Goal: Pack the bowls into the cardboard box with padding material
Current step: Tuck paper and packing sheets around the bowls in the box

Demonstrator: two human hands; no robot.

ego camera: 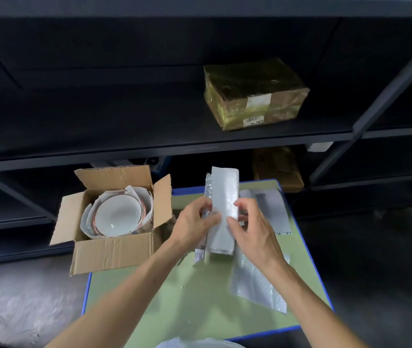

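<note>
Over a green-topped table (174, 310) edged in blue, a person's left hand (194, 222) and right hand (252, 229) both pinch a folded strip of silver bubble padding (225, 192). It is held on end between them, its upper end rising above the fingers and its lower end close over the tabletop. The left thumb and fingers are curled on the strip's left edge, and the right hand's thumb and fingertips clamp its right edge. Two more pieces of padding lie flat on the table: a loose sheet (252, 287) partly beneath the right wrist and a far sheet (272, 209) near the table's back right corner. At the table's left side stands the cardboard box (114, 252), its flaps open, part of it jutting past the blue rim. Inside it, white bowls (118, 217) with a reddish rim line sit nested, mouth up, ringed by white wrapping paper (147, 199); their number is hard to tell. Behind the table runs dark metal shelving (149, 146), which carries a parcel (255, 94) wrapped in yellowish tape with white labels. A brown carton (277, 169) sits on the level below, half in shadow.
</note>
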